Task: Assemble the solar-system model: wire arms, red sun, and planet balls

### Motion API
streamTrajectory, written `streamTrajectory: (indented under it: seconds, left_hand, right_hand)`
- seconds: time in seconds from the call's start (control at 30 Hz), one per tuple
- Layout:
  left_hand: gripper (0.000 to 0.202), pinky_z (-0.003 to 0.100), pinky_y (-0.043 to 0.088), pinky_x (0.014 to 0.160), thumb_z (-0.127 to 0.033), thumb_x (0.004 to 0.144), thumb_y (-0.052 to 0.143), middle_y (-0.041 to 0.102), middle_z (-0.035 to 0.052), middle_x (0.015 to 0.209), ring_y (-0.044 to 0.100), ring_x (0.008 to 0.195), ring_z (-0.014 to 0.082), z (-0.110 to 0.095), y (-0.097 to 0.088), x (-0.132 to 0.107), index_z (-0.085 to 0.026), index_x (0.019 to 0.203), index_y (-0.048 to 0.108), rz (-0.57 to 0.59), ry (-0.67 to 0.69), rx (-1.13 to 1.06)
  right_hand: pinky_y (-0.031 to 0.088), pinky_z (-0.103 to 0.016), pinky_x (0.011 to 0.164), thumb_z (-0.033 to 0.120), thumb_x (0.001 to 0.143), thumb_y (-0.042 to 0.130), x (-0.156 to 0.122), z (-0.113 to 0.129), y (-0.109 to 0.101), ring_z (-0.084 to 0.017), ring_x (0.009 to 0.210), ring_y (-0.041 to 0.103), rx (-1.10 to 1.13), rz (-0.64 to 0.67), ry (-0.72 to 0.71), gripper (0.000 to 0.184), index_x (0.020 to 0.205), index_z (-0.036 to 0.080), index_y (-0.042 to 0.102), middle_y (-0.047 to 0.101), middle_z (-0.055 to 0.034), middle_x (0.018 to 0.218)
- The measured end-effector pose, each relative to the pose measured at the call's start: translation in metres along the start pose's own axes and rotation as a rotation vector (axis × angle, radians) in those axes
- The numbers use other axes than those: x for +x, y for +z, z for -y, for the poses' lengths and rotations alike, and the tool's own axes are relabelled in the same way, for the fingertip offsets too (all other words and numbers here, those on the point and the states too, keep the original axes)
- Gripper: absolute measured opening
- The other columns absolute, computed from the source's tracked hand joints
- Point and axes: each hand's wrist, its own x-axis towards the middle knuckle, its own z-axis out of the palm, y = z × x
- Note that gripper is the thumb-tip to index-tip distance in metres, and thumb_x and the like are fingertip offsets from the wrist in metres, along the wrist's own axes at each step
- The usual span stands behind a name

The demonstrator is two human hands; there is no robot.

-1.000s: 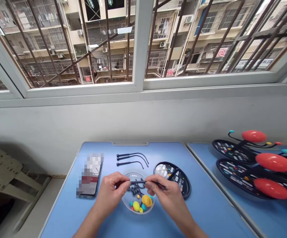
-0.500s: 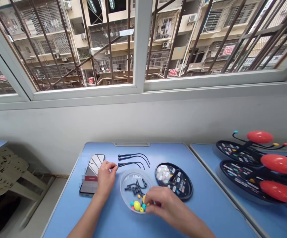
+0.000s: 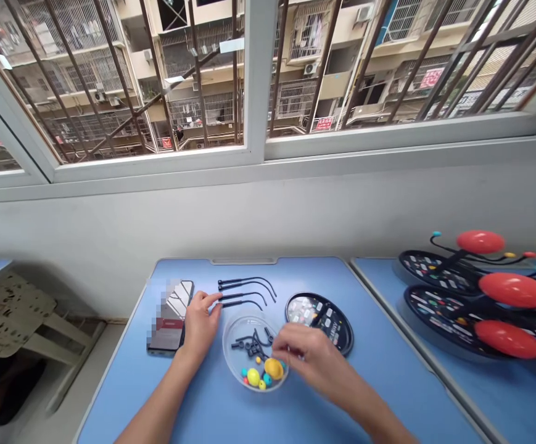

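My left hand (image 3: 202,322) rests beside the phone, its thumb and index finger pinched about the left ends of the two nearer curved black rods (image 3: 244,295). Farther back lie two more curved rods (image 3: 251,281). A clear round bowl (image 3: 226,354) holds black connector parts (image 3: 251,345), a yellow ball (image 3: 253,377), an orange half-dome (image 3: 274,369) and several small coloured beads. Over the bowl's right rim, my right hand (image 3: 309,354) has its fingers curled together; whatever is between the fingertips is hidden. Behind it lies a black oval base (image 3: 342,327) with printed labels, partly covered.
A phone (image 3: 170,320) lies at the table's left side. On the adjoining blue table (image 3: 453,394) at right stand several assembled models with red domes (image 3: 511,339) on black bases. A wall (image 3: 203,222) and barred windows are behind the table.
The two nearer rods, close together before, now lie apart. My right hand has drawn up and right, uncovering the orange half-dome. The view has shifted slightly.
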Motion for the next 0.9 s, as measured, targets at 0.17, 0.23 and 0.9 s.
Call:
streamTrajectory:
  seconds: [0.17,0.23,0.9]
  left_hand:
    - [0.018,0.026,0.041,0.067,-0.015,0.077,0.052,0.054,0.0038,0.080,0.050,0.078,0.0165,-0.035,-0.015,-0.014,-0.021,0.077,0.069,0.262,0.234,0.078]
    - [0.016,0.028,0.040,0.067,-0.014,0.076,0.053,0.055,0.0056,0.081,0.049,0.081,0.0193,-0.048,-0.014,-0.019,-0.019,0.072,0.069,0.413,0.283,0.229]
    - [0.025,0.030,0.038,0.066,-0.009,0.078,0.045,0.057,0.0076,0.078,0.049,0.077,0.0188,-0.050,-0.014,-0.010,-0.017,0.068,0.066,0.458,0.311,0.399]
  right_hand:
    - [0.038,-0.025,0.054,0.023,0.079,0.050,0.005,-0.011,-0.008,-0.014,0.059,0.053,0.003,-0.224,0.100,0.016,0.066,0.021,0.057,0.058,0.0005,0.063]
    - [0.038,-0.025,0.054,0.022,0.079,0.051,0.006,-0.013,-0.007,-0.014,0.058,0.053,0.007,-0.238,0.099,0.015,0.065,0.021,0.057,0.058,0.0010,0.062]
    - [0.031,-0.031,0.063,0.004,0.068,0.054,0.025,0.006,0.034,-0.022,0.075,0.053,-0.438,0.102,0.087,0.018,0.055,0.016,0.059,0.063,-0.0072,0.063]
